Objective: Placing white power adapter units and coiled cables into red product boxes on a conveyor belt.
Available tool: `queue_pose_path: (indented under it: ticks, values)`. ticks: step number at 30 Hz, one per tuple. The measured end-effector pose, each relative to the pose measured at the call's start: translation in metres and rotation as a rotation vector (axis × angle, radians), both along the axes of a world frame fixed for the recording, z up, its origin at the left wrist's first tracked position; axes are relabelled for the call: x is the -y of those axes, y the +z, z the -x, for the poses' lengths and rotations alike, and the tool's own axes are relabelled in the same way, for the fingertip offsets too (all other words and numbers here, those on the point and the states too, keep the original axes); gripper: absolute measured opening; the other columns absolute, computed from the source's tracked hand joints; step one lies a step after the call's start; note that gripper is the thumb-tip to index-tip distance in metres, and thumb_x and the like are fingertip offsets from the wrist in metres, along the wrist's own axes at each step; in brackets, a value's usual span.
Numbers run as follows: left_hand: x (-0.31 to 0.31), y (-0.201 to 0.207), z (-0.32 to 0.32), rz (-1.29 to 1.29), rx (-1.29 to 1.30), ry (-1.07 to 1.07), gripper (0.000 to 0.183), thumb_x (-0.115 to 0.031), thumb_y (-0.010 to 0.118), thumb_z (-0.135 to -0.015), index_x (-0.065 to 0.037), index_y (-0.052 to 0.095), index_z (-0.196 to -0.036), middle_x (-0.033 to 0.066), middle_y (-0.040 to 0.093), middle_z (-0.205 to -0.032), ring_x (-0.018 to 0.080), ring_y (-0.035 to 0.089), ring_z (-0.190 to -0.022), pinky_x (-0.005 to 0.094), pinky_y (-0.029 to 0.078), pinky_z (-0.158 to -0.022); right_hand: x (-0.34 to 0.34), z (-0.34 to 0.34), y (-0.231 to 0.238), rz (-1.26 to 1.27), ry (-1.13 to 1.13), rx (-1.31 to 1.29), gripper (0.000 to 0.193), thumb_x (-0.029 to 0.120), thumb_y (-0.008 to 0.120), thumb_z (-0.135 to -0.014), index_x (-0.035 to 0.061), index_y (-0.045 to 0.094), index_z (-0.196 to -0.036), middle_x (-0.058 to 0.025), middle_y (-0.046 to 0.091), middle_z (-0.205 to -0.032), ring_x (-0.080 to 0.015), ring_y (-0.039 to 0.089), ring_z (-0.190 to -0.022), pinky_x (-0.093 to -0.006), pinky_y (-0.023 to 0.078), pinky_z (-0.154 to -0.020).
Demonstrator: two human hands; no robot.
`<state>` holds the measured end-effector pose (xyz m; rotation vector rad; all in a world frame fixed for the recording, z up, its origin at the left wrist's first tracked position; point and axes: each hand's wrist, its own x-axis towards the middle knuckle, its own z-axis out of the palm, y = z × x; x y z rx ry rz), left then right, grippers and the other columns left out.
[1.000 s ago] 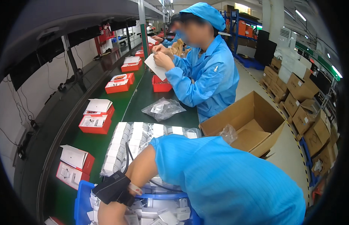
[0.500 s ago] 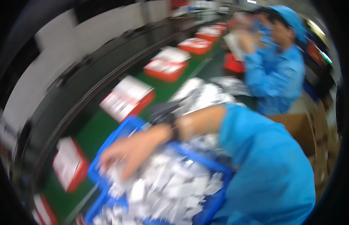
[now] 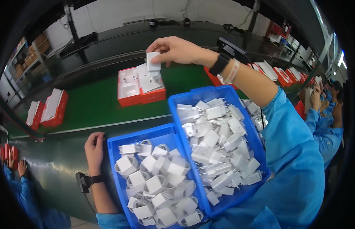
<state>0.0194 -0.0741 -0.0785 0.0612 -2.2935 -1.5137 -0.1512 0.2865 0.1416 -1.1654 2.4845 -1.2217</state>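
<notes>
My right hand (image 3: pixel 173 52) pinches a white charger plug (image 3: pixel 153 63), its pins pointing down, just above an opened red-and-white box (image 3: pixel 141 95). The box's left side shows a white tray with recesses; a white flap lies over its right side. My left hand (image 3: pixel 94 149) lies at the table's edge beside the left blue bin, fingers loosely curled in, with nothing visible in them. Coiled white cables (image 3: pixel 154 185) in paper wraps fill the left blue bin (image 3: pixel 113 162). Many white plugs (image 3: pixel 223 145) fill the right blue bin (image 3: pixel 267 173).
The boxes stand on a green belt (image 3: pixel 89 110). More red boxes (image 3: pixel 57 108) are to the left, and others (image 3: pixel 282 76) line the right. Co-workers in blue (image 3: pixel 326 129) are at the right; another's arms (image 3: pixel 23 187) show at the far left. Wires run from the bands on my wrists.
My right hand has risen from the plug bin and now holds a charger plug over the open box. The view has turned and sharpened, bringing my left hand into clear sight.
</notes>
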Motion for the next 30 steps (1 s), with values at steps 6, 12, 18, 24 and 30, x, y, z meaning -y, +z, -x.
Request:
queue_pose_path:
  ticks: [6, 12, 18, 24, 30]
  values:
    - [-0.007, 0.005, -0.003, -0.012, -0.005, 0.026, 0.014, -0.011, 0.06, -0.094, 0.001, 0.067, -0.096, 0.0043, 0.066, -0.08, 0.0091, 0.06, -0.074, 0.0233, 0.047, -0.068, 0.061, 0.072, -0.04, -0.036, -0.07, -0.073, 0.04, 0.019, 0.073, -0.085, 0.0002, 0.063, -0.118, -0.0098, 0.068, -0.099, -0.0149, 0.065, -0.085, -0.0282, 0.053, -0.074]
    - [-0.007, 0.009, -0.004, -0.02, -0.025, 0.031, 0.014, -0.012, 0.061, -0.093, 0.0, 0.068, -0.096, 0.0036, 0.066, -0.078, 0.0078, 0.059, -0.072, 0.0226, 0.046, -0.066, 0.067, 0.074, -0.06, 0.199, -0.155, 0.267, 0.035, 0.02, 0.066, -0.088, -0.0014, 0.062, -0.115, -0.0109, 0.066, -0.101, -0.0174, 0.065, -0.092, -0.0312, 0.054, -0.083]
    - [-0.008, 0.01, -0.002, -0.006, 0.008, 0.033, 0.015, -0.013, 0.06, -0.094, 0.0, 0.068, -0.097, 0.0028, 0.065, -0.077, 0.0073, 0.057, -0.07, 0.0222, 0.045, -0.064, 0.067, 0.039, -0.048, 0.609, -0.179, 0.879, 0.027, 0.019, 0.062, -0.09, 0.0003, 0.057, -0.109, -0.0107, 0.066, -0.095, -0.0172, 0.065, -0.079, -0.0297, 0.057, -0.067]
    - [-0.004, 0.006, -0.002, -0.012, -0.025, 0.028, 0.015, -0.013, 0.059, -0.094, -0.001, 0.068, -0.097, 0.0018, 0.064, -0.077, 0.0065, 0.055, -0.069, 0.0217, 0.043, -0.062, 0.064, 0.029, -0.05, 0.411, -0.145, 0.794, 0.026, 0.026, 0.055, -0.096, 0.004, 0.054, -0.109, -0.008, 0.061, -0.079, -0.0156, 0.061, -0.069, -0.0273, 0.048, -0.056]
    - [-0.008, 0.01, -0.002, -0.033, 0.02, 0.033, 0.015, -0.013, 0.059, -0.095, -0.001, 0.068, -0.097, 0.0013, 0.064, -0.077, 0.0058, 0.055, -0.069, 0.0212, 0.043, -0.063, 0.051, 0.051, -0.059, 0.423, -0.096, 0.868, 0.033, 0.031, 0.049, -0.1, 0.002, 0.052, -0.116, -0.0127, 0.06, -0.094, -0.0207, 0.063, -0.076, -0.0336, 0.054, -0.07]
